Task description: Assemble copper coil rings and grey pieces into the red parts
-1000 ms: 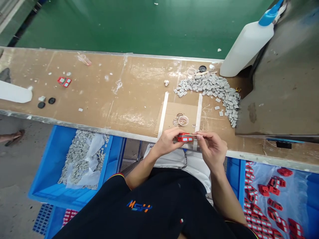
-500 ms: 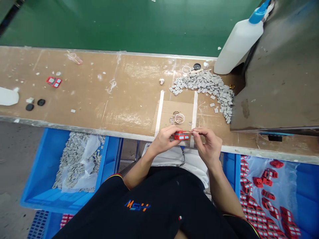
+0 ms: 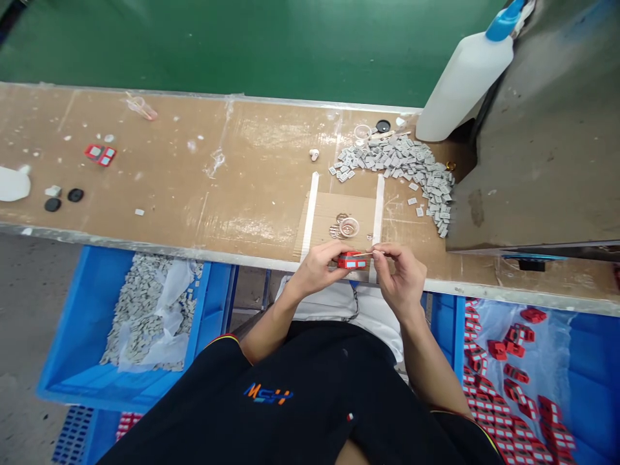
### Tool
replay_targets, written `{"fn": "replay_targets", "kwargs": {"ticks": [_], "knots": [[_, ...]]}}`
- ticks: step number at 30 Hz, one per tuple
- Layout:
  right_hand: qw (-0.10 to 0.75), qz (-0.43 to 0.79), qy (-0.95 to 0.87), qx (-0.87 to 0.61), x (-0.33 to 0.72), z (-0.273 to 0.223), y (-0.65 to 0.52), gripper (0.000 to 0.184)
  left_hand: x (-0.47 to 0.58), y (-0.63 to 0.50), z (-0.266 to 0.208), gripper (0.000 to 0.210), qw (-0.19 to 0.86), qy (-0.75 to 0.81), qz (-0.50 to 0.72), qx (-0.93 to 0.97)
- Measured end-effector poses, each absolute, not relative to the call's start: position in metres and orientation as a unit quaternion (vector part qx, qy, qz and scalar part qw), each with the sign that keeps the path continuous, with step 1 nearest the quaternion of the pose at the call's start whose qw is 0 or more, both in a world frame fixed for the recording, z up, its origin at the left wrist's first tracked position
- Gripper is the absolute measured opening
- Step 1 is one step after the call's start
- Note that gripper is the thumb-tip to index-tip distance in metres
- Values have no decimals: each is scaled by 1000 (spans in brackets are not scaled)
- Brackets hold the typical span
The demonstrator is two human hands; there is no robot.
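Observation:
My left hand (image 3: 320,266) is closed around a small red toy vehicle body (image 3: 351,261) with pale window-like patches along its side. In my right hand (image 3: 401,274), thumb and forefinger pinch a thin wooden stick (image 3: 364,254), whose tip reaches over the top of the red toy. Both hands are at the front edge of the bench. Just beyond them, a small clear plastic cup (image 3: 349,227) rests on a taped cardboard piece (image 3: 321,219). Farther back lies a curved heap of small grey rectangular pieces (image 3: 394,158).
A white bottle with a blue cap (image 3: 465,84) stands by a metal box (image 3: 547,148) at right. Below the bench are a blue bin of grey pieces (image 3: 68,349) and another with red toys (image 3: 588,374). A red piece (image 3: 100,154) and black lids (image 3: 75,195) lie at left.
The stick tip has moved left, farther over the red toy, with my right hand shifting slightly left. My left hand keeps its hold on the toy. The view has shifted slightly.

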State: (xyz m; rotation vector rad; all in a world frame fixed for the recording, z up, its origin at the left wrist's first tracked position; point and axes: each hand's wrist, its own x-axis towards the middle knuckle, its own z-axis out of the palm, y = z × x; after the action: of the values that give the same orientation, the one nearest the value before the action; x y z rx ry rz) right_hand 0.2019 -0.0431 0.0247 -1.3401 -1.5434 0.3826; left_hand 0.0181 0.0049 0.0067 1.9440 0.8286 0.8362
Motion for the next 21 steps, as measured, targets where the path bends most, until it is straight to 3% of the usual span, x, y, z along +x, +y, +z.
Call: {"fn": "replay_targets", "kwargs": {"ticks": [14,21], "knots": [[503,154,-639,-561,201,22,-48,6,18,6,6,15,408,316,346,784],[579,234,-523,-580,208,29,-32,9,15,5,4,17,442,315,355,761]]}}
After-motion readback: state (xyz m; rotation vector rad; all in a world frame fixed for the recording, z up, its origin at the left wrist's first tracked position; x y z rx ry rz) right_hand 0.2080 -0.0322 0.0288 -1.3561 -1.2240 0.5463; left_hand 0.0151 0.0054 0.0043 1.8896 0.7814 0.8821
